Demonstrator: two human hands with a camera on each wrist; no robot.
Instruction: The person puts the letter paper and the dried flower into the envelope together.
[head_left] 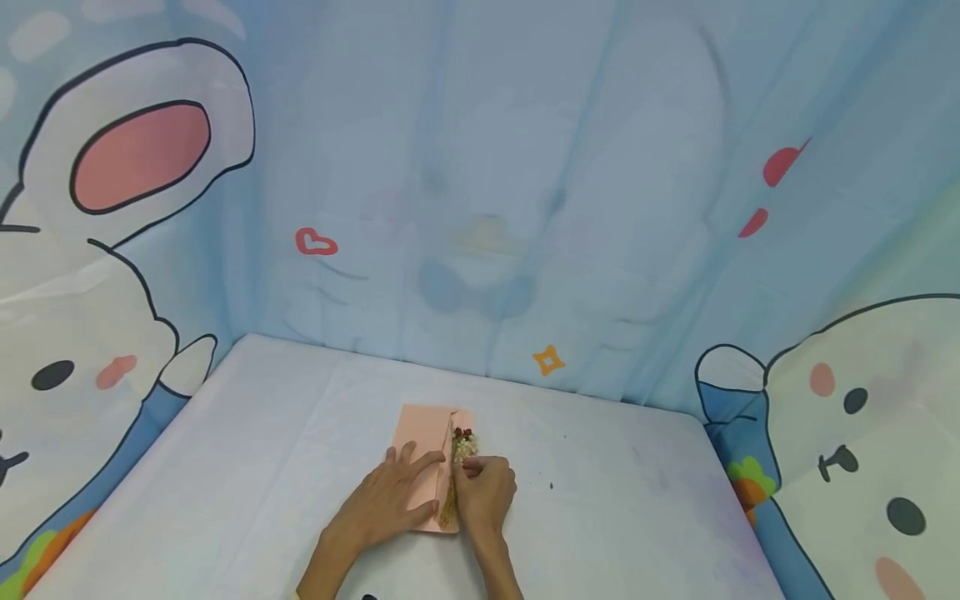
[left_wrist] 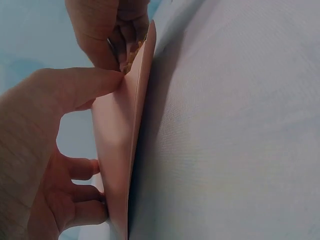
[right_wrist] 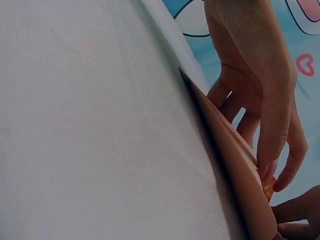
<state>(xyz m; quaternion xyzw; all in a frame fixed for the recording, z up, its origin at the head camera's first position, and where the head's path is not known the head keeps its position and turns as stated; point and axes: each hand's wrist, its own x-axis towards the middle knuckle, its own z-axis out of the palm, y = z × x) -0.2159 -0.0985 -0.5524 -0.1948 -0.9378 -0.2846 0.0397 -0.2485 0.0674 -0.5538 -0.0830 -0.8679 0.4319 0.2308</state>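
Note:
A pink folded paper, like an envelope (head_left: 422,425), lies on the white table. A small bunch of dried flowers (head_left: 466,450), with red and cream heads and yellowish stems, lies along its right-hand opening. My left hand (head_left: 386,500) rests on the paper with its fingers spread. In the left wrist view its thumb (left_wrist: 95,82) presses at the paper's edge. My right hand (head_left: 486,492) pinches the bunch between thumb and forefinger just below the heads. Part of the stems is hidden by the hand and the paper.
The white table (head_left: 637,500) has a few dark specks (head_left: 551,486) right of the hands. A small black thing (head_left: 369,597) shows at the bottom edge. Blue cloth with cartoon rabbits (head_left: 480,167) hangs behind and at both sides.

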